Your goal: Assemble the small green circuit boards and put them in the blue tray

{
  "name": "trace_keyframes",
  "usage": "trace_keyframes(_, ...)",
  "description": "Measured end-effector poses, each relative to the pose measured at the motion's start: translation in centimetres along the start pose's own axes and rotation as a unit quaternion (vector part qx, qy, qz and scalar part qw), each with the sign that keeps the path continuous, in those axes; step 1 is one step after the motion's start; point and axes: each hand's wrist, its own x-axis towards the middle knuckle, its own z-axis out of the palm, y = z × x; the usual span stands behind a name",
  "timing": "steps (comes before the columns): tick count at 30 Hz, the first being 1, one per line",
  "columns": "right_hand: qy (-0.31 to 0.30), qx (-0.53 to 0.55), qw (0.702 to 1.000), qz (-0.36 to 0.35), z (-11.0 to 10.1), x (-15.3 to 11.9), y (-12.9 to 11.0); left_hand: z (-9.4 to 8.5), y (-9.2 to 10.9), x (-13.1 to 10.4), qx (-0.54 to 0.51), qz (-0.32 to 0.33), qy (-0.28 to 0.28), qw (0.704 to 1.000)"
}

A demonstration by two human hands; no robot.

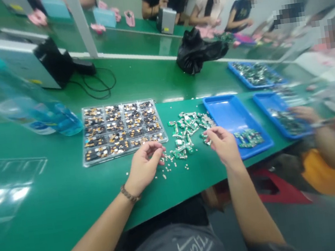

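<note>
2 hands over the tabletop [58,214]. Left hand [144,164]: fingers curled, thumb close to index, by the near right corner of the case; can't tell if anything is pinched. Right hand [226,147]: thumb and index nearly together at the right edge of the boards; can't tell if it has hold of one.

Counts:
- Boards [186,128]: 1 loose pile between the hands, too overlapped to count.
- Bits [164,176]: dozens, tiny, pale, scattered in front of the pile, mostly toward the left hand.
- Case [128,152]: 1, clear, looks like 4 x 5 compartments, all with small black, orange and silvery parts.
- Blue trays: 3. Nearest tray [227,111]: one cluster of boards at its near end, rest bare. Right tray [263,100]: heap of boards, co-worker's hand [306,114] at its edge. Far tray [250,86]: full of boards.
- Bottle [33,104]: 1, left of the case.
- Black bag [191,52]: 1, behind the pile.
</note>
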Motion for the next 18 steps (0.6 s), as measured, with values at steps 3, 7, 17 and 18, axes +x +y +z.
trace_keyframes(3, -0.008, -0.080, 0.996, -0.044, -1.6, -0.3, 0.6, 0.1, -0.6, 0.2, 0.027, -0.002, 0.002, 1.000)
trace_keyframes(7, -0.089, -0.206, 0.960, -0.168, -0.8, -1.9, 1.0, -0.3, -0.6, 0.2, 0.070, 0.015, 0.014, 0.997)
trace_keyframes(17, -0.208, -0.244, 0.933, -0.165, 0.1, -1.2, 0.7, -0.9, -0.5, 0.0, 0.150, 0.062, 0.033, 0.986)
trace_keyframes(18, -0.195, -0.207, 0.949, -0.132, -1.1, -1.0, 0.7, -0.9, -0.4, 0.0, 0.155, 0.064, 0.036, 0.985)
